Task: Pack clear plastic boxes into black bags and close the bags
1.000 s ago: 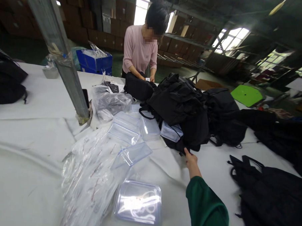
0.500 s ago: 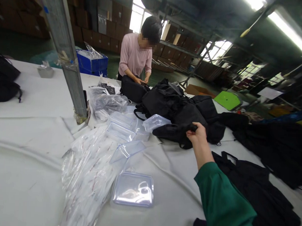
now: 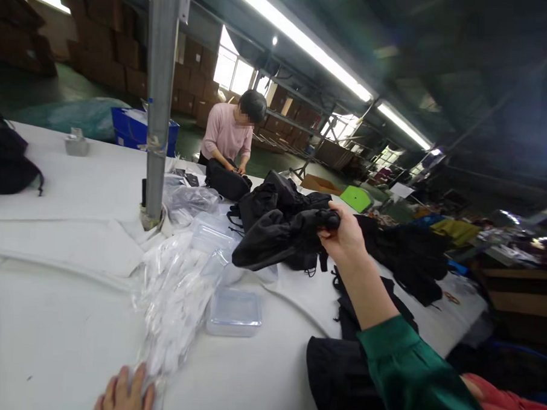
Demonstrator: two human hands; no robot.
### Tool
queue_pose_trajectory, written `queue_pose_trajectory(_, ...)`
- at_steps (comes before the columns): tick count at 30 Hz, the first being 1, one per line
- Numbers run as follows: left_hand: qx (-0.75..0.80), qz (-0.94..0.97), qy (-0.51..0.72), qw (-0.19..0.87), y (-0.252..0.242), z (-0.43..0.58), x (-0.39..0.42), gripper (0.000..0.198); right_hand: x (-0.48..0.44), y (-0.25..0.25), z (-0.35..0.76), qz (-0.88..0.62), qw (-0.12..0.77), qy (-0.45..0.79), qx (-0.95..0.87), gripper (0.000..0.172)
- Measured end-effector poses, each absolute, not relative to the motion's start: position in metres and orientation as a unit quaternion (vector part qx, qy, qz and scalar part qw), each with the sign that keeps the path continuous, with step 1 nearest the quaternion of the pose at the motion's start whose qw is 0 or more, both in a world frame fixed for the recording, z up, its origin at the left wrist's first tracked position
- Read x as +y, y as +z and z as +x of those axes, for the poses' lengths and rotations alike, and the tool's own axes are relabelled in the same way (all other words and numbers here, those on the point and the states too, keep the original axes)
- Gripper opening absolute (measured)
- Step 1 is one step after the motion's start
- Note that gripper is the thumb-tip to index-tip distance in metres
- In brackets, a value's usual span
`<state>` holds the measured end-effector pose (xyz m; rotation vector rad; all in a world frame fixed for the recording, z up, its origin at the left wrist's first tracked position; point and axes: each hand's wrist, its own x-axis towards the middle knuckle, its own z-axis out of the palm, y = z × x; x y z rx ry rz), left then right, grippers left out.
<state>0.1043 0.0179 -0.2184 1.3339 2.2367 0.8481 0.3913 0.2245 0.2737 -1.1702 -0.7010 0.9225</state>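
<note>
A black bag (image 3: 267,241) is held up in the right hand (image 3: 338,232), its grip closed around one end, in front of the dark pile (image 3: 278,190) and over the white desk (image 3: 78,317); a second ago that hand was at the pile's near edge, and the bag now appears lifted clear; the work, by this look, has narrowed to one bag; the left hand (image 3: 127,395), out of sight half a second ago, shows at the bottom edge, its grip loosely spread, just beside the clear wrap (image 3: 174,303), contact uncertain; a clear box (image 3: 235,315) sits near; across the desk a co-worker (image 3: 226,130) handles a second bag (image 3: 227,180).
</note>
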Motion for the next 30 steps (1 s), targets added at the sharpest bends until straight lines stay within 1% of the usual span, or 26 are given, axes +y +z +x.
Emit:
queue_pose_trajectory(2,0.78,0.473,0.303,0.276,-0.198,0.092,0.022,0.053,0.189,0.281,0.363,-0.519,0.682,0.387,-0.341,0.024)
queue_pose_trajectory(4,0.756,0.43,0.341,0.356,-0.174,0.067,0.026,0.064,0.149,0.281,0.333,-0.518,0.669,0.365,-0.388,0.027)
queue_pose_trajectory(6,0.738,0.375,0.387,0.405,-0.145,0.033,0.027,0.075,0.102,0.268,0.3,-0.526,0.629,0.353,-0.45,0.029)
queue_pose_trajectory(7,0.728,0.358,0.405,0.422,-0.127,0.015,0.024,0.076,0.076,0.255,0.281,-0.536,0.597,0.349,-0.484,0.03)
queue_pose_trajectory(9,0.683,0.347,0.442,0.466,-0.087,-0.02,0.012,0.067,0.027,0.216,0.242,-0.558,0.505,0.318,-0.576,0.036)
queue_pose_trajectory(11,0.576,0.303,0.527,0.547,-0.044,-0.048,-0.007,0.063,-0.018,0.164,0.2,-0.56,0.41,0.252,-0.675,0.042)
queue_pose_trajectory(12,0.547,0.31,0.533,0.566,-0.025,-0.057,-0.018,0.06,-0.038,0.135,0.179,-0.545,0.37,0.213,-0.722,0.043)
queue_pose_trajectory(13,0.526,0.337,0.507,0.593,-0.008,-0.063,-0.028,0.059,-0.056,0.107,0.159,-0.523,0.338,0.188,-0.759,0.041)
queue_pose_trajectory(15,0.511,0.415,0.385,0.646,0.014,-0.067,-0.048,0.058,-0.088,0.055,0.125,-0.476,0.277,0.197,-0.811,0.033)
queue_pose_trajectory(17,0.521,0.485,0.266,0.65,0.019,-0.064,-0.065,0.057,-0.111,0.018,0.101,-0.422,0.22,0.216,-0.853,0.024)
queue_pose_trajectory(19,0.531,0.52,0.213,0.634,0.013,-0.06,-0.079,0.052,-0.124,-0.001,0.089,-0.386,0.174,0.224,-0.878,0.019)
queue_pose_trajectory(21,0.534,0.527,0.213,0.626,0.003,-0.059,-0.086,0.046,-0.129,-0.005,0.088,-0.373,0.146,0.231,-0.887,0.016)
queue_pose_trajectory(23,0.539,0.536,0.218,0.612,-0.007,-0.061,-0.086,0.044,-0.125,0.004,0.093,-0.356,0.135,0.242,-0.892,0.017)
queue_pose_trajectory(26,0.55,0.547,0.232,0.586,-0.016,-0.067,-0.08,0.042,-0.108,0.026,0.109,-0.347,0.174,0.235,-0.891,0.015)
queue_pose_trajectory(27,0.549,0.551,0.235,0.583,-0.019,-0.069,-0.078,0.041,-0.1,0.034,0.116,-0.356,0.197,0.218,-0.887,0.016)
queue_pose_trajectory(28,0.546,0.555,0.236,0.581,-0.02,-0.07,-0.077,0.041,-0.09,0.041,0.124,-0.367,0.214,0.193,-0.884,0.022)
queue_pose_trajectory(29,0.541,0.558,0.237,0.583,-0.022,-0.07,-0.076,0.04,-0.08,0.047,0.131,-0.378,0.219,0.161,-0.885,0.03)
queue_pose_trajectory(30,0.536,0.56,0.238,0.585,-0.023,-0.069,-0.075,0.04,-0.069,0.052,0.138,-0.387,0.204,0.121,-0.891,0.039)
